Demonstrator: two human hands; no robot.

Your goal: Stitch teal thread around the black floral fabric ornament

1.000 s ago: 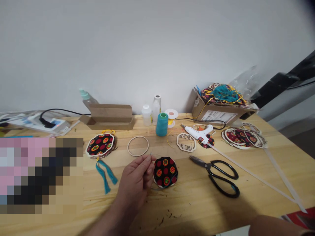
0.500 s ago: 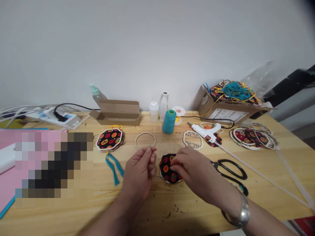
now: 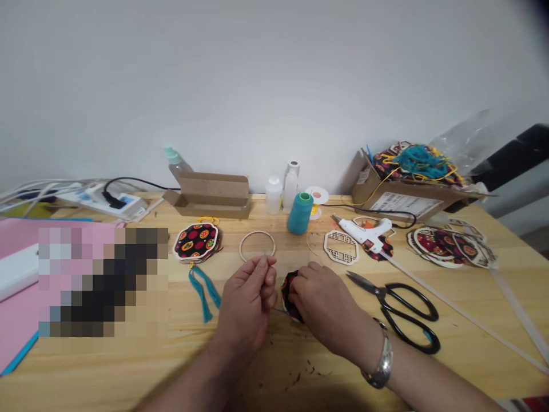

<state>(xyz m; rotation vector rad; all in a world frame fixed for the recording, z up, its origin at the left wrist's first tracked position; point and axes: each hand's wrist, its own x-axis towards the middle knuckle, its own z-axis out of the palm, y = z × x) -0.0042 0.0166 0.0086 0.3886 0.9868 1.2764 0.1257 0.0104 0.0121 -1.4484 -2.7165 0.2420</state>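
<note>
My left hand is closed in a pinch, with a thin needle-like piece standing up from the fingertips. Just right of it, my right hand is closed on a round black fabric piece with red and orange flowers. My fingers hide much of that fabric. A thin dark thread shows between the fabric and my left hand. Beyond the left fingertips lies a thin wooden ring. Black-handled scissors lie open beside my right wrist.
A teal thread cone stands behind my hands. Right of it lie a lattice frame and a white glue gun. A tasselled ornament lies left. Cardboard boxes and bottles line the wall.
My right hand has moved left and closer over the fabric piece, which is now more covered. The scissors are more fully exposed. My left hand keeps its pinch. The view has shifted slightly.
</note>
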